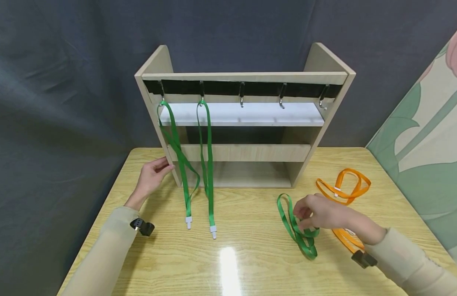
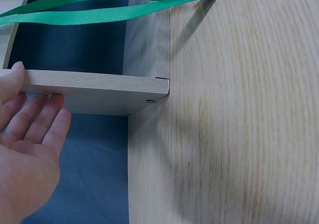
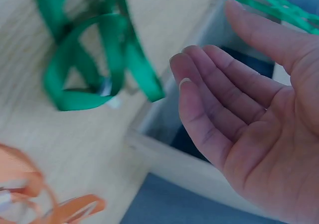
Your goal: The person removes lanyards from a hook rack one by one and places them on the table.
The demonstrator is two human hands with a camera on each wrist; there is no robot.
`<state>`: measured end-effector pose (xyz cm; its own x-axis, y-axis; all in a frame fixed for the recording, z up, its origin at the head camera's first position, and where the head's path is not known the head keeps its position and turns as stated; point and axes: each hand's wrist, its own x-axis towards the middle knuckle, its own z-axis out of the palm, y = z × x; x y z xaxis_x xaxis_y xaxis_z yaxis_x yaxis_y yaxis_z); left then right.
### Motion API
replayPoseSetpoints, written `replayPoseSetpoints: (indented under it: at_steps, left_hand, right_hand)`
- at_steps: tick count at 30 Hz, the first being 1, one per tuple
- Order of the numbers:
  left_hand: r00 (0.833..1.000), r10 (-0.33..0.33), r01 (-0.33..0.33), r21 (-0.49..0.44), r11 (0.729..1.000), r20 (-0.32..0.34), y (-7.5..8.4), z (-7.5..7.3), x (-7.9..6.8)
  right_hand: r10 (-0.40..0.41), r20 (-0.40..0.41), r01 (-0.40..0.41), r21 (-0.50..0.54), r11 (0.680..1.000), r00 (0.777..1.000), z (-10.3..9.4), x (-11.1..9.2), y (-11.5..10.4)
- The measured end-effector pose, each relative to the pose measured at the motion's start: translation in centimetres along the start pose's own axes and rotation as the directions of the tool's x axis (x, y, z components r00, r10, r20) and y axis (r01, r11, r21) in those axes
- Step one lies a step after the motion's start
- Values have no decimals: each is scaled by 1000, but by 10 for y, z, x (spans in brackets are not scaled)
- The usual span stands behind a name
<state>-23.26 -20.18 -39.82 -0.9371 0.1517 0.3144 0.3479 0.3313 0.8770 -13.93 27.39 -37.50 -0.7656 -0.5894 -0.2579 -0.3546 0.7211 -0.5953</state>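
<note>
My left hand (image 1: 151,176) holds the left side panel (image 2: 99,80) of a wooden rack (image 1: 239,153), thumb at its front edge and fingers against the outer face. Two green lanyards hang from the rack's leftmost hooks: one lanyard (image 1: 187,197) is crossed over itself, the other lanyard (image 1: 211,185) drops nearly straight, both with pale clips at the bottom. Over a loose green lanyard (image 1: 312,253) on the table hovers my right hand (image 1: 321,211). In the right wrist view its fingers are loosely bent, holding nothing, and apart from that lanyard (image 3: 115,50).
Orange lanyards (image 1: 358,193) lie on the table's right side, partly hidden by the right arm. Three hooks at the rack's middle and right, such as the middle hook (image 1: 241,98), carry nothing. Dark cloth (image 1: 236,33) hangs behind; a floral-patterned panel (image 1: 435,144) stands at right.
</note>
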Motion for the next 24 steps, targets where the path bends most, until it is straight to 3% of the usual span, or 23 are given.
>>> replayPoseSetpoints:
  at_steps: [6,10,15,18,24]
  left_hand:
    - [1000,-11,11,11,1000,1,2,-1,0]
    - [1000,-15,15,17,1000,-5,2,0,0]
    - [1000,-17,17,17,1000,-4,2,0,0]
    - [1000,-15,15,19,1000,-4,2,0,0]
    - [1000,-12,12,21,1000,0,2,0,0]
  right_hand:
    - [-59,-19,58,-37,998,998,-9,7,-27]
    - [-42,-33,40,-60,997,999,-14,14,-49]
    - [-106,-157,90,-106,990,982,-18,29,-71]
    - [-171,-301,138,-128,982,938,-21,43,-86]
    - [-203,-547,160,-126,979,812,-34,70,-119]
